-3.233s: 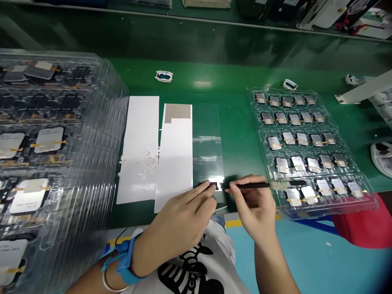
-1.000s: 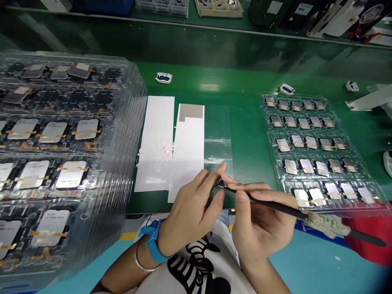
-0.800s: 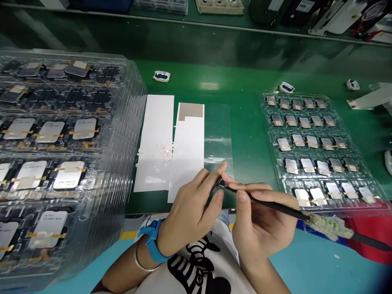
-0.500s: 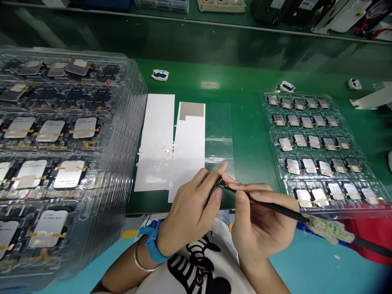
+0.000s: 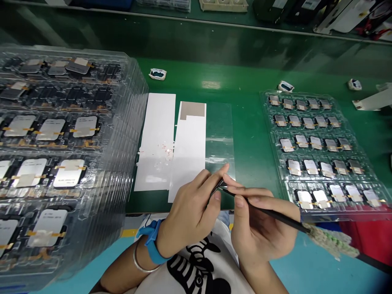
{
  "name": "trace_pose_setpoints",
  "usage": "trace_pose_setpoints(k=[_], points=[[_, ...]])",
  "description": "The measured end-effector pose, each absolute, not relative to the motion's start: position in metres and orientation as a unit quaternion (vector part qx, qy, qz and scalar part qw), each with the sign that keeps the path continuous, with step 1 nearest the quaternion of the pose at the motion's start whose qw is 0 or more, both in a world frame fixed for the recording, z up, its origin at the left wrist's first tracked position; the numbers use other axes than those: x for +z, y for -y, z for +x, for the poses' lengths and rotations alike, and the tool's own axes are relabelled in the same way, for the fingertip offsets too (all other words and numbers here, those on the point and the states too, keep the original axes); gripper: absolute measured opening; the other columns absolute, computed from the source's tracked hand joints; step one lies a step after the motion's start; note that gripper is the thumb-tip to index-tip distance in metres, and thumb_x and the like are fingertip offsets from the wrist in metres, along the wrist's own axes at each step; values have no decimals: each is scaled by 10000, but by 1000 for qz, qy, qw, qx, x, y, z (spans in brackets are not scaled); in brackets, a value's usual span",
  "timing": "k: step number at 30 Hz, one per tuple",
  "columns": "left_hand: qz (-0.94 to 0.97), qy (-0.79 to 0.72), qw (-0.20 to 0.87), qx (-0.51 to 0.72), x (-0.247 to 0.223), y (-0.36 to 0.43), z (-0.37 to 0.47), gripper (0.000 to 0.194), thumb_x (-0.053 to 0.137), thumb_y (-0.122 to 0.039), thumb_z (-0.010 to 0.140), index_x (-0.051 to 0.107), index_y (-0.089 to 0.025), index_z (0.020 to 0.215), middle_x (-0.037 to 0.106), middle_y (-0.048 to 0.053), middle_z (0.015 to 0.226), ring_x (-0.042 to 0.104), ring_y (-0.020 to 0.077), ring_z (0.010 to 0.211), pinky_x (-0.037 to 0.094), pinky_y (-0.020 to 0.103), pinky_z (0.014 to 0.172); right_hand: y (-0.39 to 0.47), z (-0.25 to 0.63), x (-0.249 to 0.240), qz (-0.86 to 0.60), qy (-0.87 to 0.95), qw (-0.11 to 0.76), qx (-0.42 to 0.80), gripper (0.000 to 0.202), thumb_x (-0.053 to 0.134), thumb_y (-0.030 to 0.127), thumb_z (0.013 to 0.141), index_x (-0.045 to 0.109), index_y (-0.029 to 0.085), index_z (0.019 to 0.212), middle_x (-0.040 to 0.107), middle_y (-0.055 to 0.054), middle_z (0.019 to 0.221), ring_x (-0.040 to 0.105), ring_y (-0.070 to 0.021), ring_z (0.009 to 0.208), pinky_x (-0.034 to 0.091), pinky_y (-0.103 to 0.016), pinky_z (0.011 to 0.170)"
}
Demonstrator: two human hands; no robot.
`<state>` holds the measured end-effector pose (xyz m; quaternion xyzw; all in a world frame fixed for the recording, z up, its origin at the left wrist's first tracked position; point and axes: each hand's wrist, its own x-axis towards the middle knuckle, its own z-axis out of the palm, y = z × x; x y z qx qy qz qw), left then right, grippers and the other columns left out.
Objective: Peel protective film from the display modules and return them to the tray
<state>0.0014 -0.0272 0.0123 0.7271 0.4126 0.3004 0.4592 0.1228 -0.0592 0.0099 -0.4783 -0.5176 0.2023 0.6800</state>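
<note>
Black and slim, with pale, fuzzy binding (image 5: 332, 241) towards its far end, the tool (image 5: 284, 219) lies pen-fashion in the right hand (image 5: 263, 224), held close to its point by thumb and fingers. From where I'm standing, the left hand (image 5: 194, 202) seems to have a small dark piece (image 5: 216, 187) in a narrow pinch between thumb and forefinger, just in from the front edge of the bench (image 5: 251, 134), by the near end of a clear sheet (image 5: 219, 126). The tip comes right up to that piece; whether it touches, I can't tell. I'd let the left pinch do the steadying and ask only tiny movements of the right, perhaps bracing the fingertips together, near as they are. A shallow approach looks wiser than a stab, since something so small could flick away. I'd also mind the tool's long rear end: it reaches out in front of the filled tray (image 5: 339, 215) at the bench's front edge on the right, where a careless swing might knock it.
</note>
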Motion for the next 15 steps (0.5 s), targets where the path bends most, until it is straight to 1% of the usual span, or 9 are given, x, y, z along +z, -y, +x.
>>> trace_pose_setpoints(k=[3, 7, 10, 12, 15], points=[[725, -413, 462, 300, 13, 28, 1, 491, 309, -252, 1017, 404, -185, 1494, 548, 65, 961, 567, 195, 801, 505, 337, 727, 59, 123, 10, -482, 522, 674, 201, 273, 602, -9, 863, 555, 211, 1018, 660, -15, 882, 716, -208, 864, 646, -457, 835], [725, -413, 462, 301, 13, 28, 1, 492, 311, -274, 1022, 400, -174, 1496, 561, 76, 979, 572, 203, 831, 502, 339, 738, 58, 124, 9, -469, 528, 681, 195, 301, 592, -43, 844, 548, 193, 1025, 670, -30, 895, 711, -203, 896, 644, -403, 824], [729, -414, 456, 299, 13, 28, 1, 469, 334, -291, 1035, 414, -183, 1485, 578, 74, 989, 583, 196, 846, 502, 328, 741, 59, 125, 9, -472, 530, 676, 199, 291, 594, -39, 848, 544, 191, 1019, 672, -30, 900, 711, -195, 897, 638, -401, 846], [737, -418, 440, 296, 13, 27, 1, 442, 343, -271, 1041, 444, -184, 1462, 584, 61, 954, 581, 180, 815, 490, 300, 701, 59, 125, 10, -480, 519, 680, 196, 281, 586, -32, 856, 539, 194, 1017, 665, -29, 891, 713, -189, 870, 643, -396, 825], [756, -419, 404, 298, 10, 26, 1, 432, 343, -212, 1036, 458, -172, 1451, 559, 29, 863, 543, 147, 710, 444, 259, 610, 60, 124, 10, -486, 498, 690, 201, 265, 581, -16, 859, 532, 196, 1010, 660, -31, 873, 712, -198, 858, 651, -405, 792]])
